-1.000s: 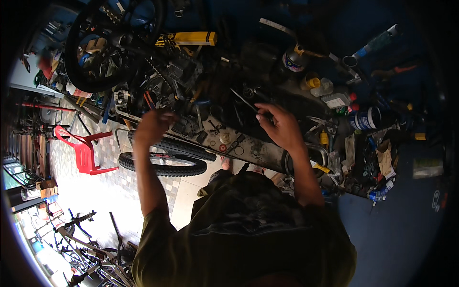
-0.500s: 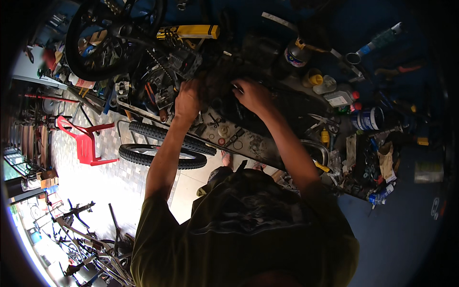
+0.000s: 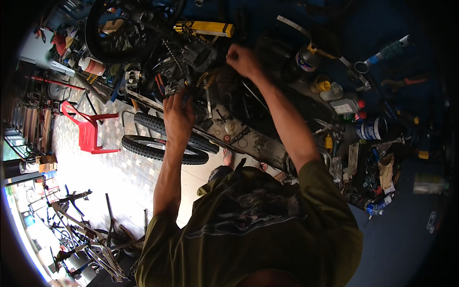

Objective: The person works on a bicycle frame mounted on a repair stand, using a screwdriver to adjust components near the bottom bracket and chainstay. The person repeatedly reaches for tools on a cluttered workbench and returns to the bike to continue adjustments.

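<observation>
My left hand (image 3: 179,115) is at the bench's front edge, fingers bent down together over dark parts. What they hold, if anything, is hidden. Farther off and to the right, my right hand (image 3: 244,61) is raised over the bench with its fingers curled in. Nothing I can name shows in it. Between the hands lies a dark, brownish lump (image 3: 221,81) whose kind I cannot tell in the shadow. Pliers with red-orange handles (image 3: 159,85) lie left of my left hand. Small rings and metal parts, with a pale round piece (image 3: 230,127), lie on the bench nearer me.
A bicycle wheel (image 3: 91,36) and a yellow box (image 3: 210,28) stand at the back left. Tubs, including a white-and-blue one (image 3: 370,129), and bottles crowd the right side. Below the bench are knobbly tyres (image 3: 143,148) and a red chair (image 3: 88,134).
My left hand has come nearer me and slightly left, down to the bench edge. My right hand has moved farther off and its fingers have curled in. The whole view has shifted a little.
</observation>
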`<move>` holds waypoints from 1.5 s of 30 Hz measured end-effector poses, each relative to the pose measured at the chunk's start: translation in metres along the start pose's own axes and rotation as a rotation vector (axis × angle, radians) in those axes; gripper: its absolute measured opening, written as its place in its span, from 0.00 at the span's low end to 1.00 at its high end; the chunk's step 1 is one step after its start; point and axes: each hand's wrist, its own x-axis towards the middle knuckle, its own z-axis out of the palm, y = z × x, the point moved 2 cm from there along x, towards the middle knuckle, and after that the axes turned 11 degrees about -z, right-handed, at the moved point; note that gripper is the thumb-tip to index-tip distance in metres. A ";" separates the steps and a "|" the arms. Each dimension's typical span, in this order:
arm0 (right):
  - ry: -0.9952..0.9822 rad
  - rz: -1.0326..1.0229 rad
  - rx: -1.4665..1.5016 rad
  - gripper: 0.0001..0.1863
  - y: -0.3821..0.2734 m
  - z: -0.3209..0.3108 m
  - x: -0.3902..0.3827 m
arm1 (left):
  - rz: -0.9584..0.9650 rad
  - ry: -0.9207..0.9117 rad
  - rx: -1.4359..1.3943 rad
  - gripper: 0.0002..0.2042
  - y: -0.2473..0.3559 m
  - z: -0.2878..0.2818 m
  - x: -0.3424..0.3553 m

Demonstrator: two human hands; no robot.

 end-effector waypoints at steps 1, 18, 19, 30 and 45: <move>0.023 0.007 0.008 0.11 -0.006 -0.008 0.008 | -0.009 0.004 -0.003 0.13 -0.001 -0.001 -0.002; -0.054 -0.085 -0.173 0.15 -0.044 -0.004 0.032 | 0.002 0.104 -0.027 0.13 0.004 -0.015 -0.005; 0.019 -0.068 -0.114 0.16 -0.042 -0.012 0.041 | 0.010 0.110 -0.030 0.13 0.005 -0.016 -0.004; 0.538 -0.068 0.267 0.16 -0.031 -0.085 0.053 | 0.080 0.126 0.002 0.15 0.004 0.000 0.001; 0.456 -0.154 0.117 0.17 -0.085 -0.159 -0.030 | 0.254 -0.180 0.331 0.29 -0.008 0.077 -0.004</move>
